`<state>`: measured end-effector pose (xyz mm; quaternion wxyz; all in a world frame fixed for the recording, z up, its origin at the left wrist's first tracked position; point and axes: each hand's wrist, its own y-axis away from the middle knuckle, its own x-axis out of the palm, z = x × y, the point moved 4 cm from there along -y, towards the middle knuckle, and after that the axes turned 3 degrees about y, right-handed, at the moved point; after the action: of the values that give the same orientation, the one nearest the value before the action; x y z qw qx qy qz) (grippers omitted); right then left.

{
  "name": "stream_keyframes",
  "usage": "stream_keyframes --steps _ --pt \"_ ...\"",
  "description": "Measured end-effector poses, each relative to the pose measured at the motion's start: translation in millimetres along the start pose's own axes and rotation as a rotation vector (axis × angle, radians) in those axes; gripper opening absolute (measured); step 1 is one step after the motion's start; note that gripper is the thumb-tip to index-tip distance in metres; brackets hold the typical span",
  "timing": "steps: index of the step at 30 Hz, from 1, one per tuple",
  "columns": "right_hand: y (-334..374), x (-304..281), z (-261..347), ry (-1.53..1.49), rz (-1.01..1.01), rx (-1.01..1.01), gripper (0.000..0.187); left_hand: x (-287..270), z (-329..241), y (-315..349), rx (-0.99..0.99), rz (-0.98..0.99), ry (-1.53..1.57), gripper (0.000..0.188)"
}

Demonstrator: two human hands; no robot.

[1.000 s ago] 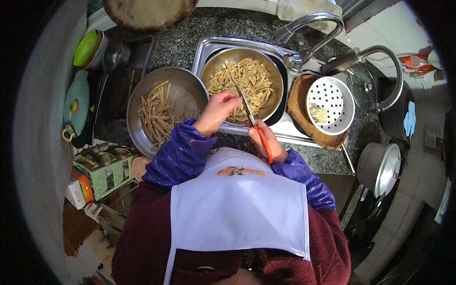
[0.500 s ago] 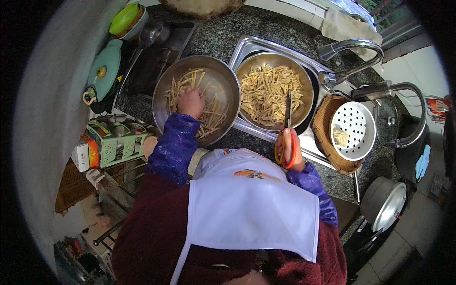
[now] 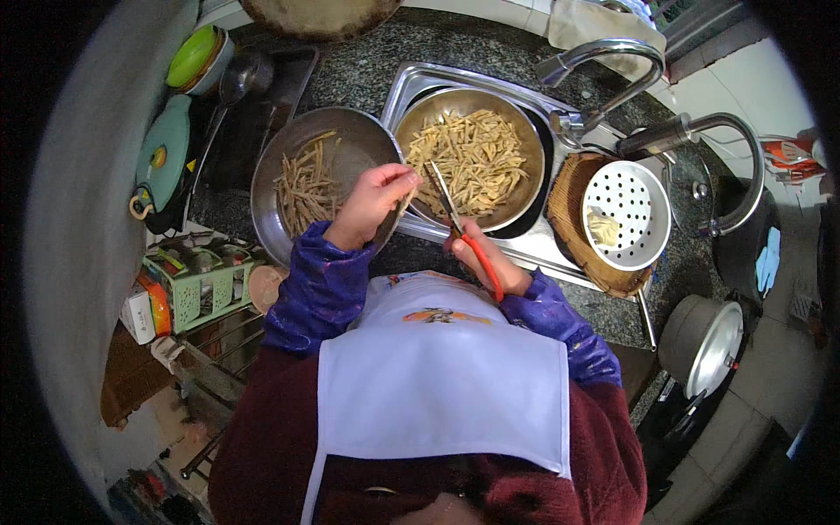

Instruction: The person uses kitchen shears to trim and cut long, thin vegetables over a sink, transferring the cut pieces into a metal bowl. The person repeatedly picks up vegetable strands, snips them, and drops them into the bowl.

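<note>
My left hand point(image 3: 376, 199) is raised over the near right rim of a wide metal bowl point(image 3: 357, 136), its fingertips pinched on a pale, thin vegetable strip point(image 3: 408, 201). Brownish vegetable strips point(image 3: 306, 186) lie in that bowl's left part. In my right hand point(image 3: 486, 254) is a pair of scissors point(image 3: 480, 255) with red-orange handles, blades slightly apart and pointing up and left, close to my left fingertips. Behind the blades, a second metal bowl point(image 3: 530, 131) rests in the sink, heaped with yellowish cut vegetable strips point(image 3: 472, 157).
Right of the sink point(image 3: 404, 87), a white perforated colander point(image 3: 649, 206) with a pale lump in it sits on a woven basket point(image 3: 564, 197). A faucet point(image 3: 643, 51) arches over the sink's far right. A teal lidded pan point(image 3: 166, 149) and a ladle point(image 3: 238, 86) are at left.
My left hand has come up out of the left bowl and moved right with a strip. The scissors have swung from pointing straight ahead to leftward. The view has shifted slightly.
</note>
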<state>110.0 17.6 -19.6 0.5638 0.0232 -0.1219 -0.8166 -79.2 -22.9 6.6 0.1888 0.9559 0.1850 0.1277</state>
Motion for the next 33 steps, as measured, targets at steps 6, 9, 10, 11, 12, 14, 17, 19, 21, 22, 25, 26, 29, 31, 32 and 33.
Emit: stream_keyframes --steps 6,9,10,11,12,14,17,19,21,22,25,26,29,31,32,33 --pt "1 -6 -2 -0.172 -0.156 0.109 0.033 27 3 -8 -0.028 0.167 -0.189 0.018" --pt "-1 -9 -9 -0.217 -0.229 0.055 0.029 31 9 -9 -0.092 0.183 -0.097 0.016" --pt "1 -12 -10 -0.211 -0.247 0.079 0.029 32 8 -7 -0.094 0.192 -0.066 0.015" --pt "2 -13 -10 -0.205 -0.262 0.104 0.029 32 7 -7 -0.096 0.198 -0.035 0.015" --pt "2 -13 -10 -0.190 -0.275 0.080 0.029 31 9 -7 -0.099 0.186 -0.034 0.015" --pt "2 -14 -10 -0.157 -0.302 0.033 0.030 28 13 -10 -0.105 0.164 -0.031 0.015" --pt "-1 -16 -22 -0.241 -0.325 0.067 0.036 27 11 -12 -0.107 0.096 -0.035 0.015" --pt "4 -19 -19 -0.264 -0.268 0.134 0.034 26 10 -14 -0.065 0.014 -0.035 0.015" --pt "7 -18 -17 -0.193 -0.241 0.102 0.034 28 9 -16 -0.018 -0.040 -0.037 0.016" --pt "6 -16 -17 -0.110 -0.241 0.033 0.036 29 6 -18 0.011 -0.054 -0.041 0.016" --pt "7 -15 -16 0.073 -0.223 -0.054 0.037 34 9 -25 0.078 -0.010 -0.098 0.014" --pt "5 -13 -19 0.088 -0.233 -0.060 0.036 35 13 -28 0.096 0.019 -0.123 0.013" --pt "6 -13 -13 0.056 -0.251 -0.014 0.031 34 19 -31 0.117 0.021 -0.247 0.012" --pt "7 -17 -17 0.007 -0.289 0.064 0.028 32 20 -33 0.065 0.035 -0.305 0.019" --pt "7 -21 -27 -0.020 -0.326 0.114 0.027 31 19 -33 0.040 0.042 -0.336 0.023" --pt "6 -23 -35 -0.047 -0.362 0.164 0.026 31 12 -31 0.252 -0.023 -0.536 0.027"
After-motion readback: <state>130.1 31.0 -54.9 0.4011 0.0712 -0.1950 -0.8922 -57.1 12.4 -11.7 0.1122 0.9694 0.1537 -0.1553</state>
